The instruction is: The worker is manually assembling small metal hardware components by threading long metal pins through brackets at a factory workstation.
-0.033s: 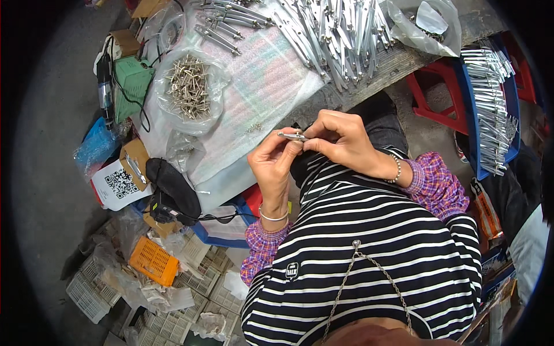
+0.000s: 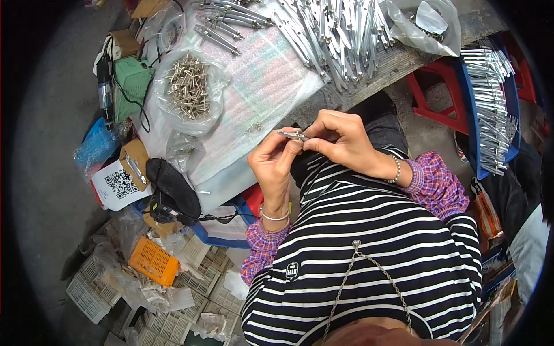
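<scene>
Between my two hands, just off the near edge of the table, is a small slim silver metal part (image 2: 292, 136). The thumb and fingers of my left hand (image 2: 274, 155) pinch it from the left. At its right end, my right hand (image 2: 346, 141) also closes thumb and index finger on it. My fingers cover much of the part, so its exact kind does not show. Beyond my hands, a clear plastic bag (image 2: 214, 109) on the table holds many screw-like metal pins (image 2: 189, 92). Long silver metal strips (image 2: 340, 40) lie heaped at the far side.
A green box (image 2: 134, 86) and a black-and-blue electric screwdriver (image 2: 105, 92) are at the left. Blue bin (image 2: 474, 115) full of silver strips stands at right, beside a red stool (image 2: 438, 95). Orange basket (image 2: 154, 260) and grey crates (image 2: 89, 288) occupy the lower left.
</scene>
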`<state>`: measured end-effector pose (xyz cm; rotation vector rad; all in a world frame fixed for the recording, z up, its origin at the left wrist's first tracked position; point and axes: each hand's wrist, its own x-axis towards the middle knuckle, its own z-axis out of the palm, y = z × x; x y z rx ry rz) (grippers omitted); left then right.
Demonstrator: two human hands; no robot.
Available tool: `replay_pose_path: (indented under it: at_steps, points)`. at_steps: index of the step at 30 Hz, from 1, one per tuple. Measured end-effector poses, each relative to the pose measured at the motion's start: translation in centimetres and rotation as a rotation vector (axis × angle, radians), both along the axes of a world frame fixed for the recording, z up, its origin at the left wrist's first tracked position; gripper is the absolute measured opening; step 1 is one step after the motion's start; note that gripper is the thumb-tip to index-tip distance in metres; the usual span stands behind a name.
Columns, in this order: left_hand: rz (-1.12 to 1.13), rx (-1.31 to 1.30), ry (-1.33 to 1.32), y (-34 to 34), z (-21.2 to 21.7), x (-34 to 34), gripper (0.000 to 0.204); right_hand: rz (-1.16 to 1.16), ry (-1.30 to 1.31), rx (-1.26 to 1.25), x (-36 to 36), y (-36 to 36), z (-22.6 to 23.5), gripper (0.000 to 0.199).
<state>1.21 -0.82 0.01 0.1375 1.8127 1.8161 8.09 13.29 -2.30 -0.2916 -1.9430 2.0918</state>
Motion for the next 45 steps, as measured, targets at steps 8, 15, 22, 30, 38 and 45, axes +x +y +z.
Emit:
replay_pose_path:
  at_steps: [8, 15, 22, 30, 38, 45]
  points:
    - [0.036, -0.025, 0.008, 0.1, -0.2, 0.1, 0.006, 0.011, -0.040, -0.056, -0.1, 0.1, -0.5, 0.012]
    - [0.005, -0.012, 0.028, 0.4, 0.2, 0.1, 0.008, 0.004, -0.021, -0.012, 0.1, 0.5, 0.0, 0.012]
    - [0.034, -0.036, 0.157, 0.1, 0.4, 0.1, 0.009, 0.067, -0.020, -0.031, -0.2, 0.3, 1.0, 0.018]
    - [-0.035, 0.133, -0.013, 0.9, 3.0, -0.2, 0.013, 0.400, 0.070, -0.984, 1.0, 4.4, 11.5, 0.020]
    - [-0.081, 0.183, -0.018, 0.4, 1.6, 0.2, 0.015, 0.731, 0.367, -1.367, 1.6, 4.0, 17.2, 0.030]
    - [0.009, 0.176, 0.053, -0.9, 1.0, 0.3, 0.017, 0.941, 0.374, -1.257, -0.6, -0.4, 18.6, 0.023]
